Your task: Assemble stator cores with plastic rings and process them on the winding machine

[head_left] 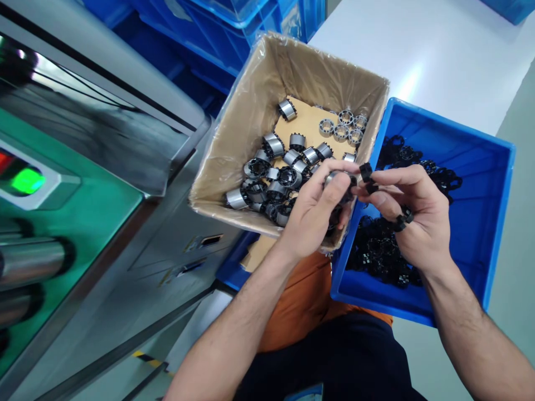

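Note:
My left hand [314, 207] is closed around a metal ring-shaped core [348, 188], which the thumb and fingers partly cover. Between the thumb and fingertips of my right hand [418, 214] is a black toothed plastic ring [366, 174], close beside that core. Another black plastic ring [403, 219] sits against the lower fingers of the same hand. Both hands are over the meeting edges of a plastic-lined cardboard box [234, 133] and a blue bin [472, 234]. Loose in the box lie several metal cores with black ends [273, 145]. Black plastic rings [376, 245] are heaped in the bin.
Plain metal cores [341, 132] stand on a cardboard sheet [307, 120] inside the box. Blue crates [221, 39] are stacked behind it. On the left is a machine with a green panel [96, 211] and a lit green display [27, 181]. A white tabletop [443, 50] extends behind the bin.

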A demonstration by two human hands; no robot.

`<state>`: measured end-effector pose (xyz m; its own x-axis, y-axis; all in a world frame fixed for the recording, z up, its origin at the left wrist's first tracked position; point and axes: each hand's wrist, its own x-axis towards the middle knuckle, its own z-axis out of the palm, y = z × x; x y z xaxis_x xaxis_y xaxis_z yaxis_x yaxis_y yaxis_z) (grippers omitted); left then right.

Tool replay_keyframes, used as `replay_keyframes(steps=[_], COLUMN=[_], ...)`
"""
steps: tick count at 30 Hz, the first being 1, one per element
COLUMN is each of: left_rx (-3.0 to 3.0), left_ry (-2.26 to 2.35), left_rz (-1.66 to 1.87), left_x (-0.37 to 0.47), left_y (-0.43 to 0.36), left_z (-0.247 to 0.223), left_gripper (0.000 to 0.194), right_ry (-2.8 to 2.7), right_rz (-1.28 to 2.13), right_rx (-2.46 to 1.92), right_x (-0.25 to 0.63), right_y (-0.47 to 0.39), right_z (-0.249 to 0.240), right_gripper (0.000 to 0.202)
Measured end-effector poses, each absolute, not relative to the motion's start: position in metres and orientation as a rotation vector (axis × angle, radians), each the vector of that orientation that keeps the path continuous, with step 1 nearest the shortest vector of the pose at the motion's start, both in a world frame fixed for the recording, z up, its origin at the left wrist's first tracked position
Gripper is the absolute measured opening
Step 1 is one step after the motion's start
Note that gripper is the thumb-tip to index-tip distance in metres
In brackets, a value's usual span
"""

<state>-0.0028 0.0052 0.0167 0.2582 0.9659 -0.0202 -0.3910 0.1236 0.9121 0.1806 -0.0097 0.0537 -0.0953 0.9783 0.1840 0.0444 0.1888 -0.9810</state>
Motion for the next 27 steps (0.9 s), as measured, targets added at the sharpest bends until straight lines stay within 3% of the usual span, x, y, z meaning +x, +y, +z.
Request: replay_keyframes(steps=[5,27], left_rx=[0.925,0.990], left_ry=[0.730,0.753], left_rz=[1.136,1.035], left_x=[-0.0025,-0.0067], left_y=[-0.0006,-0.0044], left_z=[0.0132,0.0209], left_gripper=[0.053,0.052], right_ry=[-1.455,-1.625], right_rz=[1.112,0.947], right_rx=[-1.125,-1.106], right_x=[0.1832,0.1863], right_y=[-0.0094,-0.0092], right_z=[0.0521,0.0461], right_gripper=[0.039,0.032])
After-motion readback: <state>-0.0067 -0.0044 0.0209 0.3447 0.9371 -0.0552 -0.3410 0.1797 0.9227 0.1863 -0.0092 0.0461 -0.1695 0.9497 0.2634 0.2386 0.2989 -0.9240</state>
